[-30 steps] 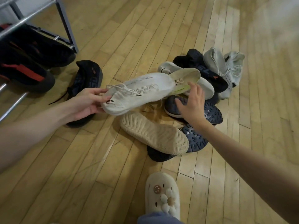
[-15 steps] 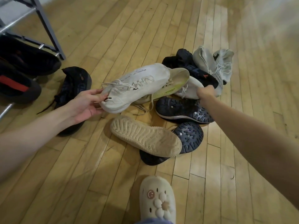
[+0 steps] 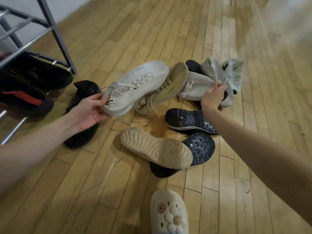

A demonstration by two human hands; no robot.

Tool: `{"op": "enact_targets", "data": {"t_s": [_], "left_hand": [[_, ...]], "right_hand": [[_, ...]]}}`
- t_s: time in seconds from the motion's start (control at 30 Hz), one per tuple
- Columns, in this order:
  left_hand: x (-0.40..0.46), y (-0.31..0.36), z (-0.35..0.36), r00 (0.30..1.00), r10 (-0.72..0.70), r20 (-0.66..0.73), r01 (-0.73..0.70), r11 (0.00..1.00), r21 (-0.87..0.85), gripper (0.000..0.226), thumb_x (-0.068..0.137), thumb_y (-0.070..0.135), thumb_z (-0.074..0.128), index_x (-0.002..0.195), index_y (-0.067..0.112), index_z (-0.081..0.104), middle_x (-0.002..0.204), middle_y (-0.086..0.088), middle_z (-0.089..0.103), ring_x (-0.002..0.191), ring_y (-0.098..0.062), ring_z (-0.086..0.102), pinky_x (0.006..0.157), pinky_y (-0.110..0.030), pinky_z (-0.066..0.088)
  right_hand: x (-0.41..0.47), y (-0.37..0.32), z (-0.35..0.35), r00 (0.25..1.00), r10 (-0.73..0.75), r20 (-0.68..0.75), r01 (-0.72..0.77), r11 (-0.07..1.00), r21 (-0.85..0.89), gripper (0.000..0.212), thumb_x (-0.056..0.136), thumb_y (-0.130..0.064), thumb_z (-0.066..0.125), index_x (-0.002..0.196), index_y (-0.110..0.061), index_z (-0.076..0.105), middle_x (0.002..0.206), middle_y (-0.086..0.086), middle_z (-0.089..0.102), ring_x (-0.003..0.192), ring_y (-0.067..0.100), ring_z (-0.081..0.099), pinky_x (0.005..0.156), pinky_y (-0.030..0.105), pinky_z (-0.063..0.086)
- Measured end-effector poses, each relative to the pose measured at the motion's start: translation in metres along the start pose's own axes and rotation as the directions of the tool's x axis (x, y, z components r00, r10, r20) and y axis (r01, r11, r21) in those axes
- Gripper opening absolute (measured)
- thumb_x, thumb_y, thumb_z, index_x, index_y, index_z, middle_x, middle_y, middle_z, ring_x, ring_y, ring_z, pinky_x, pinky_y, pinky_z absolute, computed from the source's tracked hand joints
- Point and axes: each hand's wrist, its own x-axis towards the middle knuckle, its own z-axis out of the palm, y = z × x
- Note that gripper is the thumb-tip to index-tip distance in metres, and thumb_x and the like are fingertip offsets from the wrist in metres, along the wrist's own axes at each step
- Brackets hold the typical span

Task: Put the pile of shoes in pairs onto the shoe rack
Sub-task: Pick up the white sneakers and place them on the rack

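My left hand (image 3: 87,112) grips the heel of a white laced sneaker (image 3: 136,85) and holds it above the floor. My right hand (image 3: 211,97) is closed on the heel of a second white sneaker (image 3: 194,86) that lies in the pile. A cream shoe with a yellow-green stripe (image 3: 168,85) lies between the two. Two grey sneakers (image 3: 221,75) sit at the back of the pile. In front lie a cream shoe sole-up (image 3: 155,147) and two dark shoes sole-up (image 3: 189,120). The shoe rack (image 3: 55,36) stands at the left.
Black shoes with red trim (image 3: 25,97) sit on the rack's lowest bars. One black shoe (image 3: 84,112) lies on the wooden floor beside the rack, under my left forearm. My foot in a cream clog with flower charms (image 3: 168,211) is at the bottom.
My right hand reached past the cream striped shoe to the back of the pile and closed on the second white sneaker's heel. My left hand kept its hold on the first sneaker.
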Motion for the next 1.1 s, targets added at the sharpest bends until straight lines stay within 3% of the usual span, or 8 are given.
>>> {"op": "enact_targets", "data": {"t_s": [0.1,0.23,0.37,0.53,0.67,0.8,0.97,1.1], "left_hand": [[-0.004,0.011,-0.006,1.0,0.024,-0.007,-0.024,1.0,-0.02,0.02,0.093,0.011,0.051,0.1,0.017,0.068,0.089,0.003,0.074,0.079,-0.01,0.072,0.069,-0.031,0.061],[-0.009,0.019,-0.015,0.999,0.039,-0.024,-0.04,0.998,-0.05,0.028,0.093,0.011,0.05,0.086,0.019,0.076,0.09,0.001,0.075,0.081,-0.013,0.073,0.077,-0.036,0.06],[-0.012,0.021,-0.016,0.998,0.043,-0.043,-0.046,0.996,-0.076,0.019,0.093,0.01,0.048,0.101,0.016,0.065,0.087,0.002,0.075,0.079,-0.012,0.073,0.077,-0.036,0.06],[-0.011,0.022,-0.014,0.998,0.042,-0.051,-0.048,0.991,-0.124,0.019,0.086,0.01,0.054,0.098,0.014,0.068,0.088,-0.001,0.075,0.079,-0.014,0.073,0.07,-0.035,0.061],[-0.006,0.022,-0.017,0.997,0.049,-0.063,-0.057,0.99,-0.13,0.018,0.094,0.01,0.048,0.104,0.013,0.063,0.092,-0.001,0.074,0.082,-0.014,0.073,0.076,-0.036,0.06],[-0.005,0.022,-0.021,0.996,0.048,-0.069,-0.055,0.992,-0.112,0.022,0.091,0.014,0.053,0.111,0.013,0.061,0.106,-0.004,0.069,0.086,-0.016,0.072,0.075,-0.035,0.061],[-0.01,0.023,-0.035,0.987,0.041,-0.154,-0.064,0.986,-0.152,0.023,0.094,0.01,0.049,0.113,0.014,0.062,0.108,-0.004,0.07,0.101,-0.02,0.065,0.079,-0.037,0.06],[-0.024,0.024,-0.062,0.962,0.033,-0.27,-0.081,0.982,-0.169,0.045,0.09,0.007,0.053,0.134,0.012,0.051,0.129,-0.008,0.06,0.116,-0.024,0.059,0.085,-0.041,0.056]], "right_hand": [[-0.005,-0.008,0.001,0.999,-0.036,-0.036,0.039,0.995,0.091,0.013,0.105,-0.018,0.03,0.106,-0.008,0.037,0.083,-0.004,0.047,0.068,0.002,0.046,0.052,0.005,0.038],[-0.005,-0.021,0.005,0.992,-0.042,-0.12,0.062,0.984,0.166,0.01,0.105,-0.016,0.03,0.101,-0.008,0.035,0.081,-0.005,0.049,0.069,0.003,0.047,0.053,0.002,0.039],[0.002,-0.043,0.012,0.982,0.025,-0.187,0.033,0.953,0.301,0.011,0.105,-0.018,0.029,0.102,-0.009,0.035,0.082,-0.005,0.048,0.067,0.001,0.045,0.053,0.002,0.039],[0.016,-0.052,0.016,0.977,0.117,-0.177,-0.046,0.931,0.361,0.014,0.105,-0.024,0.03,0.102,-0.011,0.035,0.094,0.001,0.051,0.079,0.011,0.049,0.055,0.013,0.037],[0.02,-0.051,0.014,0.965,0.161,-0.209,-0.061,0.906,0.419,0.016,0.105,-0.025,0.028,0.101,-0.012,0.036,0.085,-0.006,0.047,0.073,0.006,0.046,0.057,0.014,0.036],[0.023,-0.055,0.015,0.973,0.176,-0.147,-0.1,0.903,0.418,0.017,0.105,-0.026,0.03,0.101,-0.011,0.037,0.092,-0.003,0.049,0.085,0.011,0.05,0.073,0.019,0.039],[0.004,-0.055,0.028,0.991,0.098,-0.094,-0.058,0.933,0.356,0.019,0.105,-0.028,0.031,0.102,-0.01,0.039,0.08,-0.011,0.045,0.069,-0.002,0.044,0.051,0.001,0.039],[-0.004,-0.058,0.042,0.993,0.112,-0.04,-0.089,0.923,0.373,0.025,0.104,-0.034,0.033,0.105,-0.012,0.044,0.094,-0.005,0.054,0.084,0.007,0.052,0.065,0.013,0.042]]}}
